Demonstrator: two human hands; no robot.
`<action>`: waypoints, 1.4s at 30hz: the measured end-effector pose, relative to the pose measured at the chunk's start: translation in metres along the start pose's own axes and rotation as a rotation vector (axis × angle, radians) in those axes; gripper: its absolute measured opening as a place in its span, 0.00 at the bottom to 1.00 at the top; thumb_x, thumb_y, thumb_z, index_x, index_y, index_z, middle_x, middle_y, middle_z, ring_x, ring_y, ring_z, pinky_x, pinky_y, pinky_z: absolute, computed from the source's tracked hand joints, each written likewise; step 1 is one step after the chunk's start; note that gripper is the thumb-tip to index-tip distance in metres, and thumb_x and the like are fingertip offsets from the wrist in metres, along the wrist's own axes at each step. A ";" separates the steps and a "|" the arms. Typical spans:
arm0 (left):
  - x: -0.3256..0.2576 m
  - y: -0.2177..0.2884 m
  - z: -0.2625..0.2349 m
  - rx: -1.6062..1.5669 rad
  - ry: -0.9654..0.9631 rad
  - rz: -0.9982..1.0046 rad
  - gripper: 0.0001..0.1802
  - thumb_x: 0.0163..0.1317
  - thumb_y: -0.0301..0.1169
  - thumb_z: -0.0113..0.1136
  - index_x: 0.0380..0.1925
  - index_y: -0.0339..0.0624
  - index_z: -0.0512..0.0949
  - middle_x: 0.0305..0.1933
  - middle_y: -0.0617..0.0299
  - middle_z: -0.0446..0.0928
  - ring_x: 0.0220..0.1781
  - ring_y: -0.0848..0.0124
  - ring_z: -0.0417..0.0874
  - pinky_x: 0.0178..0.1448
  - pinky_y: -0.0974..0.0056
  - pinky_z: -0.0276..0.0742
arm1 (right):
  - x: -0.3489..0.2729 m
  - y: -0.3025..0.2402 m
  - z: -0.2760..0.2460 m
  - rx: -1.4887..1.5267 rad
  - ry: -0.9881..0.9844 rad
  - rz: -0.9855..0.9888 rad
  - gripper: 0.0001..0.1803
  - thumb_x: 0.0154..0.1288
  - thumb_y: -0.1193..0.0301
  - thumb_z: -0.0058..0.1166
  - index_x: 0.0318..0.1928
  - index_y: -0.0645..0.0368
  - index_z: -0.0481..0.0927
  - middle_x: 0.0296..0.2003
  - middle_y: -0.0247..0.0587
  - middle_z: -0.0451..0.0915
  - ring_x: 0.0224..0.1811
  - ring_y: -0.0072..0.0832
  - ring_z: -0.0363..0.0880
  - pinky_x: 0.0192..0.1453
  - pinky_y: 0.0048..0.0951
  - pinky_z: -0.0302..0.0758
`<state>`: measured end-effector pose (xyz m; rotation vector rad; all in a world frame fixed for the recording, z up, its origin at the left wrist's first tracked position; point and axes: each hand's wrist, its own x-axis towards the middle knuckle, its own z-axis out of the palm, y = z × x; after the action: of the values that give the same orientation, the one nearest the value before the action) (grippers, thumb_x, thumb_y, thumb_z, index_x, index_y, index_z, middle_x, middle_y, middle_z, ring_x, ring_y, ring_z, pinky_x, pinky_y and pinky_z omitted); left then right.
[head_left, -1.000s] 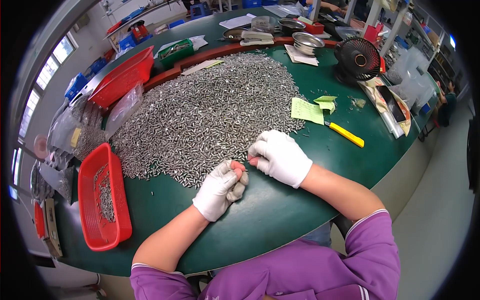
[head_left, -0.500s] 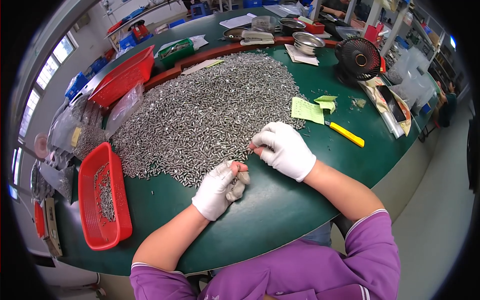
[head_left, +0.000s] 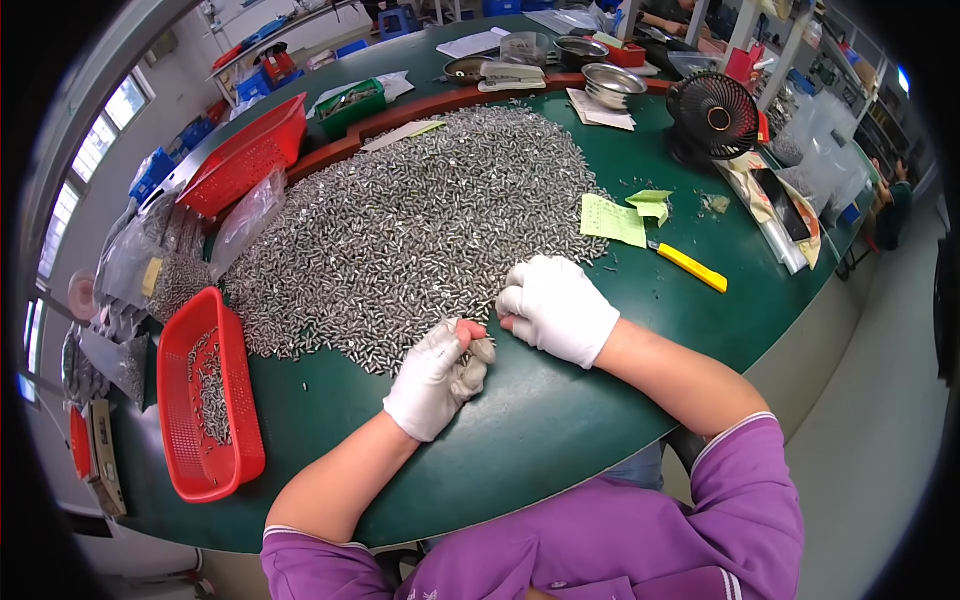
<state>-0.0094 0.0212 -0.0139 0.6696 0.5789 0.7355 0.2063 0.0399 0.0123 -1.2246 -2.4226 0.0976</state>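
Note:
A wide pile of small silvery metal pins (head_left: pixel 400 220) covers the middle of the green table. At its near edge, my left hand (head_left: pixel 428 385) is closed, thumb and forefinger pinched together; the white glove leaves those fingertips bare. What lies between them is too small to make out. My right hand (head_left: pixel 562 312), also white-gloved, hovers at the pile's lower right edge with its fingers curled in and the thumb tip bare. Its grip is hidden under the knuckles. The two hands are a short gap apart.
A red basket (head_left: pixel 252 440) with some pins stands at left; another red basket (head_left: pixel 250 155) leans behind. To the right lie a yellow cutter knife (head_left: pixel 692 269), a green paper slip (head_left: pixel 612 221), a black fan (head_left: pixel 714 117) and a phone (head_left: pixel 783 205). Metal bowls (head_left: pixel 613 80) stand at the back.
My right hand has come slightly down and toward me, its fingers more curled. My left hand has barely shifted, its fingertips drawn a little closer together.

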 end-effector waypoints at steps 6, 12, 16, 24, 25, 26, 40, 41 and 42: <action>0.001 0.001 0.005 -0.014 -0.038 -0.027 0.10 0.66 0.34 0.61 0.45 0.48 0.75 0.35 0.66 0.78 0.24 0.81 0.66 0.27 0.76 0.61 | -0.001 -0.008 -0.001 0.534 0.096 0.076 0.08 0.58 0.67 0.61 0.35 0.56 0.82 0.35 0.42 0.78 0.42 0.40 0.77 0.49 0.37 0.75; -0.001 0.001 0.006 0.044 -0.018 -0.034 0.11 0.66 0.36 0.62 0.44 0.47 0.74 0.33 0.66 0.77 0.24 0.82 0.67 0.26 0.77 0.61 | -0.002 -0.013 0.006 0.689 0.101 0.078 0.08 0.59 0.67 0.61 0.36 0.58 0.81 0.35 0.42 0.78 0.40 0.38 0.78 0.46 0.34 0.76; 0.001 -0.001 0.003 0.034 -0.048 -0.014 0.11 0.69 0.39 0.58 0.43 0.46 0.74 0.33 0.65 0.77 0.24 0.80 0.66 0.26 0.75 0.60 | -0.003 -0.006 0.000 0.405 0.222 0.161 0.07 0.61 0.66 0.58 0.35 0.56 0.81 0.34 0.41 0.78 0.39 0.40 0.77 0.46 0.39 0.75; -0.001 0.003 0.004 -0.007 -0.037 0.004 0.16 0.69 0.45 0.54 0.45 0.46 0.75 0.36 0.64 0.76 0.26 0.77 0.67 0.29 0.71 0.61 | -0.004 0.006 0.002 0.034 0.115 0.110 0.06 0.58 0.64 0.59 0.35 0.49 0.84 0.35 0.36 0.79 0.40 0.38 0.78 0.45 0.40 0.75; 0.000 0.003 0.003 -0.006 -0.036 0.003 0.16 0.69 0.45 0.54 0.45 0.46 0.75 0.36 0.64 0.76 0.26 0.77 0.67 0.29 0.71 0.61 | -0.004 0.006 0.003 0.014 0.090 0.085 0.06 0.57 0.64 0.60 0.35 0.47 0.85 0.35 0.35 0.79 0.41 0.37 0.78 0.46 0.39 0.75; 0.000 0.003 0.002 -0.012 -0.037 0.003 0.16 0.69 0.45 0.54 0.46 0.46 0.75 0.37 0.64 0.76 0.26 0.77 0.68 0.30 0.71 0.61 | -0.002 0.004 0.003 -0.002 0.077 0.101 0.06 0.56 0.64 0.61 0.34 0.47 0.84 0.34 0.34 0.78 0.42 0.36 0.77 0.46 0.39 0.74; 0.000 0.001 0.003 0.008 -0.003 -0.017 0.14 0.71 0.43 0.52 0.46 0.45 0.73 0.36 0.62 0.77 0.27 0.77 0.68 0.29 0.73 0.62 | 0.001 -0.003 0.002 -0.142 0.047 0.054 0.07 0.54 0.64 0.62 0.31 0.51 0.81 0.32 0.37 0.76 0.38 0.38 0.76 0.42 0.40 0.73; 0.000 0.001 0.003 0.005 -0.005 -0.010 0.13 0.71 0.42 0.53 0.45 0.46 0.73 0.36 0.63 0.77 0.27 0.78 0.68 0.29 0.73 0.62 | 0.001 -0.004 0.003 -0.158 0.010 0.080 0.07 0.55 0.64 0.61 0.31 0.50 0.80 0.33 0.37 0.75 0.39 0.38 0.76 0.44 0.40 0.72; 0.000 0.001 0.003 0.001 -0.005 -0.001 0.11 0.70 0.40 0.54 0.45 0.47 0.73 0.36 0.63 0.77 0.26 0.79 0.68 0.29 0.74 0.62 | 0.002 -0.005 0.003 -0.157 0.010 0.076 0.07 0.55 0.64 0.61 0.31 0.50 0.80 0.33 0.37 0.75 0.39 0.38 0.76 0.44 0.40 0.72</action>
<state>-0.0079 0.0203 -0.0109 0.6720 0.5751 0.7320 0.2005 0.0391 0.0110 -1.3817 -2.4137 -0.0776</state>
